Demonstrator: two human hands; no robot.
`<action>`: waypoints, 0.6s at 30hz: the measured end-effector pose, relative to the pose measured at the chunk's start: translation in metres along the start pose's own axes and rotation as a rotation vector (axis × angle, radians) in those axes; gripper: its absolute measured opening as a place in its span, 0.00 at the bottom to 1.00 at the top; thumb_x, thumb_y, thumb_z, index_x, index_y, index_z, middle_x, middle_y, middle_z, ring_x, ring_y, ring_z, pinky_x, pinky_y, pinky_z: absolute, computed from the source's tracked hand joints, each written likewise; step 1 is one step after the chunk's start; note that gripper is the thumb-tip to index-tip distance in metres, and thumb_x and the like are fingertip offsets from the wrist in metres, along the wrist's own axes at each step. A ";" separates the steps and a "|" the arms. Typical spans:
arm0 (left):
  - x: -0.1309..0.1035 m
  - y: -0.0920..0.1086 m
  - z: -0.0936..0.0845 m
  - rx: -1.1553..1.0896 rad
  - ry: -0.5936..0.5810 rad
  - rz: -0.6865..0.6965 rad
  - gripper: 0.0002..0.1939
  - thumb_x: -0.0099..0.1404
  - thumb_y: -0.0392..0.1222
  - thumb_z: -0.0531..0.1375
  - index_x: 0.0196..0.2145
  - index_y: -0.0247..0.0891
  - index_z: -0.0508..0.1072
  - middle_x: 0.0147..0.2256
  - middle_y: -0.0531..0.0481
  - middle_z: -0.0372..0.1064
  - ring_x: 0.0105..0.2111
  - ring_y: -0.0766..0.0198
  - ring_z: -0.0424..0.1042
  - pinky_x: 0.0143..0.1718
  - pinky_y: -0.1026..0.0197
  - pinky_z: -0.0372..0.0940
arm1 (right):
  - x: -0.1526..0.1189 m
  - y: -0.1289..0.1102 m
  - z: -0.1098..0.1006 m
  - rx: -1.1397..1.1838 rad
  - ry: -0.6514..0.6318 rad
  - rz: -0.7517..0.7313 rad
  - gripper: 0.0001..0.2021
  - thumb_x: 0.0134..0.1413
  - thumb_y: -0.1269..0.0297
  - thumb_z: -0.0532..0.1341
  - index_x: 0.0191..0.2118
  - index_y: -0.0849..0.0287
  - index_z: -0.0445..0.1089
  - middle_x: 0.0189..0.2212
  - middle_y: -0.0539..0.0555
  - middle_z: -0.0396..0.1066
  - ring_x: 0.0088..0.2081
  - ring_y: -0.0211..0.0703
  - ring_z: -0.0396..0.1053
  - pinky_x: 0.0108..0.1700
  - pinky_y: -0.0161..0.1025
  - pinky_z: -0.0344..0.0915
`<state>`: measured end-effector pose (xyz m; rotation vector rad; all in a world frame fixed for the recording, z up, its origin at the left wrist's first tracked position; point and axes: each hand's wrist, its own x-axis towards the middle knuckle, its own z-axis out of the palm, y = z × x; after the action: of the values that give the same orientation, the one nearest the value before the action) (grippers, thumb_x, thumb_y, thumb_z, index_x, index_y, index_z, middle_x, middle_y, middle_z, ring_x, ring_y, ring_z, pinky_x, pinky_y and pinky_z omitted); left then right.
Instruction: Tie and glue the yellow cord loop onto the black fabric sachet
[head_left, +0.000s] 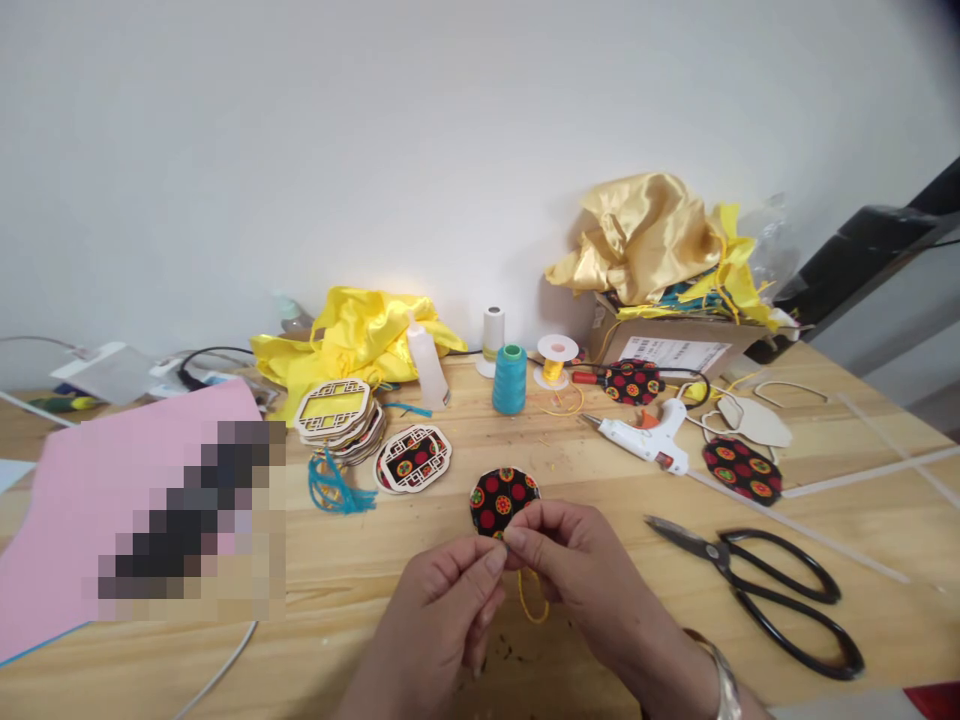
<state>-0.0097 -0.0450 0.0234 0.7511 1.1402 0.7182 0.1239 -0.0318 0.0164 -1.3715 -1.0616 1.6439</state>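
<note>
My left hand (450, 600) and my right hand (574, 560) meet in a fingertip pinch at the near edge of a rounded, black patterned fabric piece (504, 497) with red, orange and green motifs. A loop of thin yellow cord (535, 605) hangs below my right fingers, and both hands appear closed on this cord. My fingertips hide the exact pinch and the piece's near edge. To the right lie black-handled scissors (750, 575), blades pointing left. Beyond them rests a white glue gun (652, 437), its nozzle toward the left.
Wooden lattice frames (335, 412) are stacked at left, near a patterned framed piece (415, 460) and teal cord (337, 487). Behind stand a bottle (427, 365), teal thread cone (510, 380) and yellow spool (555, 360). A cloth-filled cardboard box (675, 340) and pink sheet (150, 440) flank them.
</note>
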 end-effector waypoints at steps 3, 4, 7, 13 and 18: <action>0.001 -0.001 -0.001 -0.014 0.023 0.006 0.13 0.56 0.48 0.60 0.23 0.34 0.70 0.13 0.62 0.50 0.13 0.76 0.43 0.14 0.70 0.40 | -0.003 -0.007 -0.006 -0.193 0.078 -0.112 0.10 0.51 0.61 0.56 0.26 0.62 0.68 0.22 0.51 0.69 0.22 0.33 0.61 0.24 0.30 0.57; 0.002 -0.001 -0.002 -0.024 0.039 0.010 0.13 0.55 0.48 0.60 0.25 0.34 0.71 0.13 0.62 0.49 0.13 0.76 0.43 0.14 0.70 0.40 | -0.007 -0.008 -0.013 -0.312 0.139 -0.189 0.11 0.53 0.61 0.54 0.28 0.61 0.69 0.25 0.52 0.70 0.26 0.36 0.64 0.28 0.32 0.60; 0.003 0.000 -0.005 -0.060 0.103 0.022 0.13 0.53 0.47 0.62 0.27 0.33 0.73 0.13 0.63 0.48 0.13 0.77 0.42 0.14 0.70 0.39 | -0.027 -0.004 -0.054 -0.812 0.356 -0.373 0.13 0.56 0.60 0.50 0.35 0.59 0.69 0.36 0.56 0.71 0.37 0.45 0.68 0.39 0.41 0.64; 0.007 0.000 -0.010 -0.061 0.163 0.046 0.14 0.51 0.48 0.63 0.27 0.32 0.75 0.14 0.62 0.48 0.13 0.77 0.44 0.14 0.70 0.40 | -0.072 0.052 -0.165 -1.643 0.461 -0.292 0.15 0.50 0.64 0.52 0.39 0.63 0.72 0.39 0.64 0.72 0.40 0.58 0.70 0.41 0.50 0.68; 0.009 -0.002 -0.011 -0.037 0.170 0.067 0.14 0.52 0.48 0.63 0.29 0.32 0.76 0.13 0.63 0.46 0.13 0.76 0.44 0.14 0.69 0.41 | -0.085 0.080 -0.190 -1.827 0.476 -0.394 0.20 0.46 0.72 0.49 0.45 0.66 0.69 0.43 0.65 0.70 0.43 0.56 0.69 0.43 0.47 0.69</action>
<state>-0.0176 -0.0368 0.0145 0.7105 1.2563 0.8702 0.3224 -0.1146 -0.0417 -2.0629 -2.3750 -0.4023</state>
